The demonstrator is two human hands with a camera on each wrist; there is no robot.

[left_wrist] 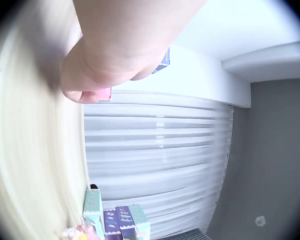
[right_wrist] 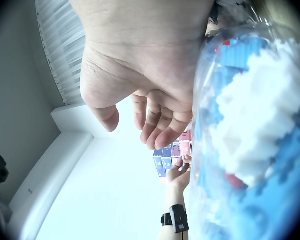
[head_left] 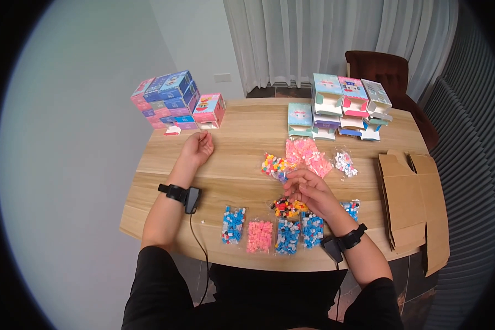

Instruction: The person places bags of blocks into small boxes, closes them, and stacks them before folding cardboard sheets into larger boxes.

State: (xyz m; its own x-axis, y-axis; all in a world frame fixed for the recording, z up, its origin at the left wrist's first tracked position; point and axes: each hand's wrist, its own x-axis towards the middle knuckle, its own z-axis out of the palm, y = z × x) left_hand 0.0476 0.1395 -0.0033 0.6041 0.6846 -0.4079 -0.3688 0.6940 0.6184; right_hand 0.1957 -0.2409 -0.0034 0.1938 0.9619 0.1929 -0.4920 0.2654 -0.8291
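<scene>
The left hand [head_left: 198, 148] is at the left of the table, palm turned up with loosely bent fingers, just in front of the stacked boxes [head_left: 168, 102] and a pink box [head_left: 209, 110]. Nothing shows in it. The right hand [head_left: 313, 192], fingers loosely bent and empty, hovers over a bag of orange, yellow and black pieces [head_left: 287, 208]. Bags of pink pieces [head_left: 308, 157] and multicoloured pieces [head_left: 273, 165] lie beyond it. In the right wrist view, a bag of blue and white pieces [right_wrist: 260, 125] appears large beside the right hand [right_wrist: 145, 85].
Opened boxes [head_left: 355, 104] stand stacked at the back right. Flattened cardboard [head_left: 412, 198] lies along the right edge. Near the front edge are several bags, among them a blue one [head_left: 234, 224] and a pink one [head_left: 259, 235]. A brown chair [head_left: 378, 66] stands behind the table.
</scene>
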